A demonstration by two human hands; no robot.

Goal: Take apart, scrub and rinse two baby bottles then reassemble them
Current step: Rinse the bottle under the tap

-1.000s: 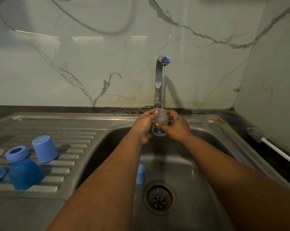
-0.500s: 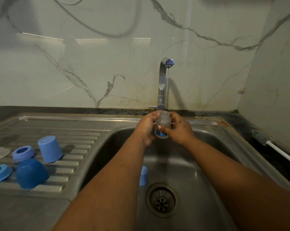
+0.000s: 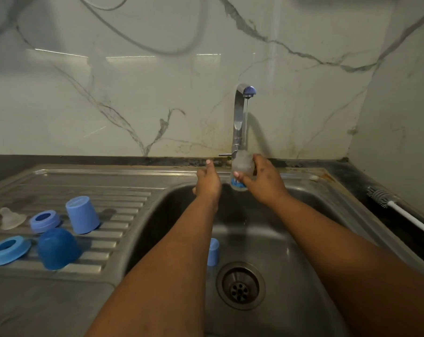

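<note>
**Bottle held upright under a thin stream from the tap**

Nearest the camera, both forearms reach forward over the sink [image 3: 303, 276], whose drain [image 3: 240, 285] sits at about 6 o'clock in the basin. Just left of the drain, at roughly 9 o'clock from it, a small light-blue cap [image 3: 213, 251] stands in the basin, partly hidden behind the left forearm.

On the ribbed drainboard [image 3: 123, 190] of the counter, at 9 o'clock from the basin, the loose parts lie in a cluster: a dark-blue dome cap [image 3: 57, 248] mouth down, a blue collar ring [image 3: 9, 249] at its 9 o'clock, a second, paler collar ring [image 3: 44, 220] and a light-blue cup-shaped cap [image 3: 82, 214] behind them, and a clear nipple [image 3: 11, 218] at the far left.

Further in, the right hand [image 3: 264, 181] grips the clear bottle [image 3: 241, 170] with fingers and thumb curled round it. The bottle's long axis is close to vertical, its open mouth pointing up to 12 o'clock, its blue-printed base down, over the back of the basin. The left hand [image 3: 207, 182] is just beside it at 9 o'clock, apart from the bottle, fingers loosely curled and holding nothing, thumb raised.

Behind, the faucet [image 3: 239, 117] rises against the marble wall; a thin stream falls from its spout into the bottle. At 3 o'clock, a bottle brush [image 3: 386, 199] lies on the dark counter.
</note>
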